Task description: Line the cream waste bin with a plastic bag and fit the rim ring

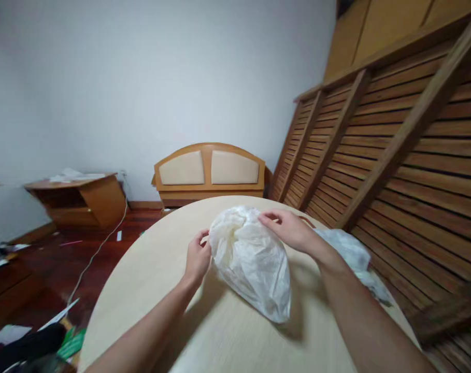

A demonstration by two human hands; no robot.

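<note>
Bare forearms (153, 321) reach over the table (142, 274), where left hand (197, 259) and right hand (289, 229), both half-curled, touch two sides of the bag (254, 264) near the far edge, but whether they grip I cannot tell.

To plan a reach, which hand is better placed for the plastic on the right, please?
Probably the right hand: it is nearer that plastic; the left hand is beyond the white bag.

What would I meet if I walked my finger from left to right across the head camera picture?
Wooden cabinet → left hand → big white plastic bag → right hand → pale crumpled plastic.
</note>
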